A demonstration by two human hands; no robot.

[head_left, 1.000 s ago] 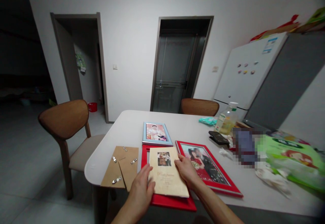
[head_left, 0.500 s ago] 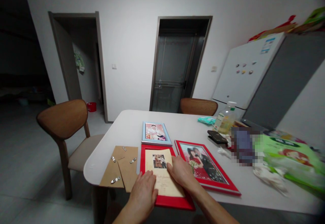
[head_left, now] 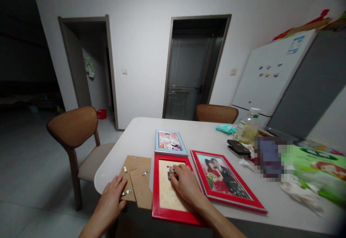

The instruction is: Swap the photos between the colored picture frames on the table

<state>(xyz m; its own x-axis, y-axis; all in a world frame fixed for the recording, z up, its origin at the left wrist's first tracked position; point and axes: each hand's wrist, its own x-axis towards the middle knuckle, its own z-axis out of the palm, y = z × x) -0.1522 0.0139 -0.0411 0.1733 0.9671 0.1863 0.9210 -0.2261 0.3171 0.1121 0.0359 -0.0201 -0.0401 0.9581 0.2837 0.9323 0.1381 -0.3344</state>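
Note:
A red picture frame (head_left: 173,214) lies at the table's near edge with a cream sheet (head_left: 169,194) inside it. On the sheet is a small printed photo, partly covered by the fingers of my right hand (head_left: 186,185). That hand rests palm down, fingers slightly bent, gripping nothing. My left hand (head_left: 112,194) is open, its fingers reaching the left edge of a brown backing board (head_left: 142,187). Metal clips (head_left: 126,192) and a stand flap show on the board. To the right lies another red frame (head_left: 259,209) with a couple's picture; a light blue frame (head_left: 157,142) lies behind.
On the right of the white table (head_left: 143,130) are a bottle of yellowish liquid (head_left: 246,128), a black wallet-like item (head_left: 238,147), crumpled tissues (head_left: 300,194) and a green package (head_left: 316,158). Wooden chairs stand at the left (head_left: 74,126) and far side (head_left: 217,113).
My left hand has left the red frame and moved left to the backing board. The cream sheet now sits within the frame's border, and my right hand has shifted onto its photo.

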